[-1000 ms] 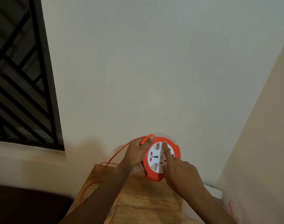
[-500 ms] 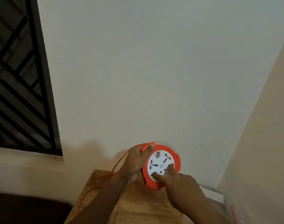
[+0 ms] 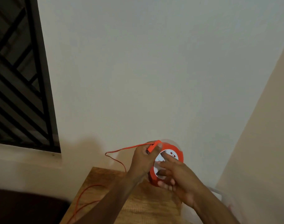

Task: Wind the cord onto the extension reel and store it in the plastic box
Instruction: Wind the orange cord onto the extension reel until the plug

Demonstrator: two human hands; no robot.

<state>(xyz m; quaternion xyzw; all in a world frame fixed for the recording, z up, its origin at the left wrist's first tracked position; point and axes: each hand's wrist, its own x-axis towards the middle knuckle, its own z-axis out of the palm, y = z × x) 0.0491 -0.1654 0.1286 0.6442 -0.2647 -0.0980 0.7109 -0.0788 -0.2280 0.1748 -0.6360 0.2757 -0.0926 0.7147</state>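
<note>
A big pale wall (image 3: 154, 70) fills the space far above the fingers. A dark window (image 3: 18, 75) with slanted bars sits high up and well to the left of them. Under both hands lies a brown wooden worktop (image 3: 146, 206). Just past the right wrist, low on the right, part of a clear plastic box (image 3: 218, 194) peeks out, but it is blurry.

The round orange reel (image 3: 178, 153) stands on its edge, held up between the two hands, just over the far end of the worktop. Its white face with plug holes looks toward the person.

The left hand (image 3: 142, 160) grips the reel at its top left side. Its fingers are curled round the rim and the thumb presses an orange tab at the top edge.

The right hand (image 3: 181, 180) is on the white face. One finger is stretched out and presses the face near the middle. The other fingers (image 3: 166, 183) curl at the bottom edge of the reel; I cannot tell if they hook it.

The thin orange cord (image 3: 121, 149) runs out from the left fingers, goes left, bends, then drops down across the worktop by the left arm.
</note>
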